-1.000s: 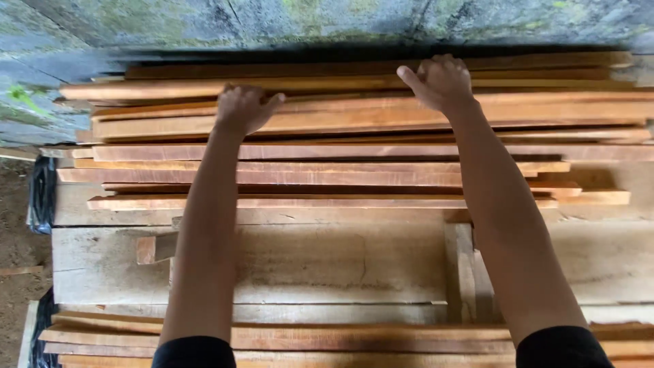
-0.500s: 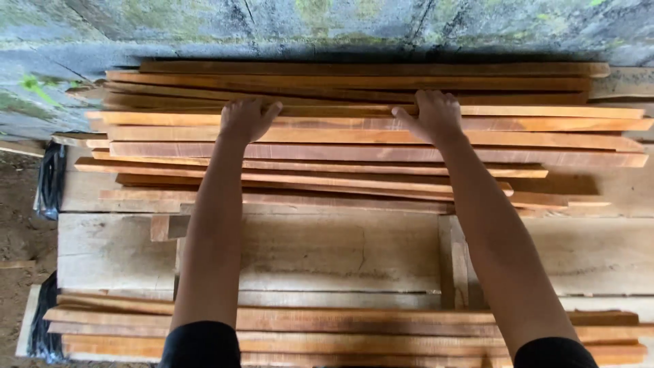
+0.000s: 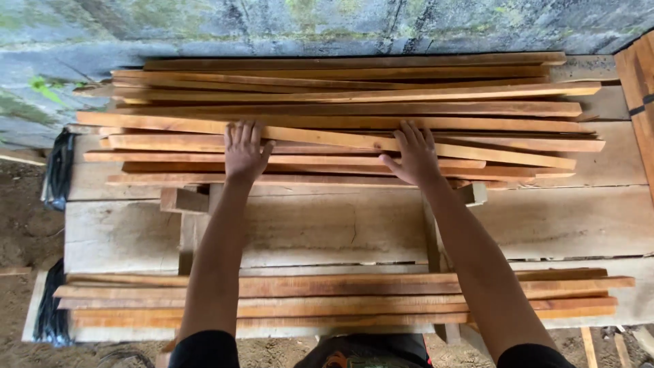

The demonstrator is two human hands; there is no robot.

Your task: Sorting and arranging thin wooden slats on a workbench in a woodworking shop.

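Both hands have slid from the far slats, upper frame, toward mid-frame. The left hand (image 3: 244, 151) and right hand (image 3: 413, 155) now lie flat, fingers spread, on one slanted long wooden slat (image 3: 327, 138) atop the far pile of slats (image 3: 354, 102), gripping nothing. It looks singled out and drawn nearer.

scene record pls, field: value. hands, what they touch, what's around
left hand: flat, palm down, on the far pile of wooden slats
right hand: flat, fingers spread, on a slanted slat lying across the same pile
grasp: neither hand closed around anything
surface: pale wide planks, bare between the piles
near pile: orange-brown slats along the near edge, untouched
backdrop: mossy concrete wall
left edge: black plastic sheet, dirt ground
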